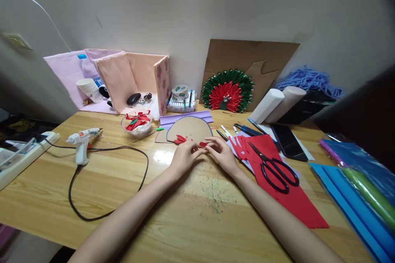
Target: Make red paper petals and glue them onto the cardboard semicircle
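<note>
My left hand (185,158) and my right hand (222,156) meet over the middle of the table, fingertips pinched together. Between them is a small red paper piece (203,144), partly covered by the fingers. Just behind lies a half-round cardboard piece (189,127) with a blue edge. Several folded red petals (179,139) rest along its lower edge, close to my left hand. Beside my right hand are red paper strips (239,148) and a large red sheet (293,203). Black-handled scissors (274,172) lie open on that sheet.
A glue gun (82,144) stands at left, its black cord (146,168) looping across the table. Behind are a plastic bowl (137,125) of red scraps, a fabric-covered box (115,78) and a red-and-green fan decoration (227,92). A phone (288,141) and blue sheets (342,205) lie right.
</note>
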Action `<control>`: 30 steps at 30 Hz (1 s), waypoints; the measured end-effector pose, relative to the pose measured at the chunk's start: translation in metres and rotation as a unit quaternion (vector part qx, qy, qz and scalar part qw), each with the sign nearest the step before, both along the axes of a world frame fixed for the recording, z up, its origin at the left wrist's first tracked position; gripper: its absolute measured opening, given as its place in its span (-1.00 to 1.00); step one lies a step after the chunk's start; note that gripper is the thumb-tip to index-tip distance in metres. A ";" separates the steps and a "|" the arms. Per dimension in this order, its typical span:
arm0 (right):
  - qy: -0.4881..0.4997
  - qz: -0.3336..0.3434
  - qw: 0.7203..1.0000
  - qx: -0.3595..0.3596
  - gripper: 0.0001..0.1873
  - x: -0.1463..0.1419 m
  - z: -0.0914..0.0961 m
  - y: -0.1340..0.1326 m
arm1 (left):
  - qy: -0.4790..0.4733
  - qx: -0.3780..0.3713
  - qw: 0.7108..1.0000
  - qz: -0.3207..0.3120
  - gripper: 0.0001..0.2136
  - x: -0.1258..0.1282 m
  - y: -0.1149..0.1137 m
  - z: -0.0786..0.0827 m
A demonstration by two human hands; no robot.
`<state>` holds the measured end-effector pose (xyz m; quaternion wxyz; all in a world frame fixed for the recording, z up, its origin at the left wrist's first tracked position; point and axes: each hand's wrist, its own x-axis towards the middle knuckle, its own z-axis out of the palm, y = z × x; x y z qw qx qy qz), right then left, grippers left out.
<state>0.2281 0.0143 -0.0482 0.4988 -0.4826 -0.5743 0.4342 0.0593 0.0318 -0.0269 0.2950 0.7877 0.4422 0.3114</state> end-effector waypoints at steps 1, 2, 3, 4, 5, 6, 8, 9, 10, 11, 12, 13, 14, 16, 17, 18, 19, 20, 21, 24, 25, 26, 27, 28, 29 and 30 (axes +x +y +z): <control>-0.001 0.002 1.000 0.002 -0.70 0.000 0.001 -0.001 | -0.018 -0.015 1.000 0.002 -0.74 0.003 0.001 0.001; -0.001 0.002 1.000 0.003 -0.70 0.000 0.001 -0.002 | -0.034 -0.026 0.999 0.004 -0.74 0.005 0.002 0.002; -0.002 0.001 1.000 0.003 -0.71 0.000 0.001 -0.002 | -0.047 -0.033 0.998 0.005 -0.74 0.005 0.002 0.003; -0.002 -0.003 1.000 0.003 -0.71 0.000 0.001 -0.002 | -0.060 -0.038 0.997 0.008 -0.75 0.003 0.001 0.005; -0.002 -0.010 1.000 0.001 -0.71 0.000 0.001 -0.002 | -0.073 -0.044 0.996 0.014 -0.76 -0.001 0.001 0.007; -0.001 -0.018 1.000 -0.001 -0.70 0.001 0.000 -0.002 | -0.082 -0.050 0.995 0.023 -0.76 -0.007 0.000 0.009; 0.000 -0.041 0.999 -0.001 -0.69 0.002 -0.002 0.000 | -0.099 -0.069 0.991 0.064 -0.74 -0.024 -0.001 0.014; 0.003 -0.052 0.999 0.002 -0.67 0.003 -0.003 0.001 | -0.100 -0.067 0.988 0.094 -0.73 -0.034 -0.001 0.017; 0.007 -0.061 0.998 0.005 -0.66 0.003 -0.004 0.002 | -0.104 -0.071 0.983 0.133 -0.73 -0.045 -0.002 0.019; 0.014 -0.063 0.998 0.007 -0.65 0.004 -0.004 0.003 | -0.107 -0.068 0.976 0.174 -0.72 -0.055 -0.002 0.020; 0.027 -0.057 0.998 0.006 -0.63 0.004 -0.003 0.003 | -0.100 -0.059 0.972 0.203 -0.71 -0.063 -0.002 0.021; 0.043 -0.042 0.998 0.002 -0.62 0.004 -0.002 0.004 | -0.085 -0.049 0.970 0.222 -0.72 -0.069 -0.003 0.021; 0.060 -0.020 0.998 -0.005 -0.61 0.004 0.000 0.003 | -0.065 -0.041 0.969 0.234 -0.72 -0.074 -0.003 0.021; 0.086 0.023 0.996 -0.016 -0.57 0.004 0.003 0.002 | -0.005 -0.015 0.975 0.220 -0.74 -0.077 -0.006 0.019; 0.093 0.039 0.995 -0.020 -0.55 0.005 0.005 0.000 | 0.035 0.006 0.978 0.203 -0.75 -0.077 -0.007 0.019; 0.099 0.049 0.994 -0.023 -0.53 0.006 0.006 -0.001 | 0.083 0.027 0.979 0.186 -0.76 -0.077 -0.010 0.019; 0.104 0.055 0.993 -0.026 -0.51 0.007 0.007 -0.002 | 0.137 0.044 0.975 0.172 -0.76 -0.078 -0.013 0.020; 0.113 0.063 0.991 -0.031 -0.49 0.008 0.007 -0.003 | 0.195 0.053 0.966 0.163 -0.77 -0.080 -0.017 0.022; 0.125 0.075 0.988 -0.040 -0.48 0.009 0.008 -0.003 | 0.251 0.052 0.953 0.163 -0.77 -0.084 -0.021 0.026; 0.166 0.142 0.972 -0.087 -0.44 0.012 0.009 -0.005 | 0.371 0.032 0.907 0.198 -0.73 -0.103 -0.033 0.041; 0.174 0.165 0.965 -0.104 -0.43 0.011 0.010 -0.006 | 0.387 0.036 0.895 0.219 -0.71 -0.109 -0.036 0.046; 0.178 0.184 0.960 -0.115 -0.42 0.010 0.011 -0.006 | 0.392 0.039 0.889 0.234 -0.70 -0.114 -0.037 0.050; 0.179 0.198 0.956 -0.122 -0.41 0.009 0.012 -0.006 | 0.382 0.040 0.892 0.239 -0.71 -0.116 -0.037 0.054; 0.180 0.208 0.953 -0.125 -0.41 0.007 0.014 -0.007 | 0.358 0.042 0.903 0.233 -0.73 -0.116 -0.035 0.055; 0.181 0.214 0.951 -0.127 -0.40 0.005 0.015 -0.007 | 0.323 0.043 0.921 0.214 -0.75 -0.113 -0.031 0.055; 0.183 0.218 0.950 -0.129 -0.40 0.003 0.016 -0.008 | 0.285 0.039 0.938 0.194 -0.77 -0.107 -0.027 0.052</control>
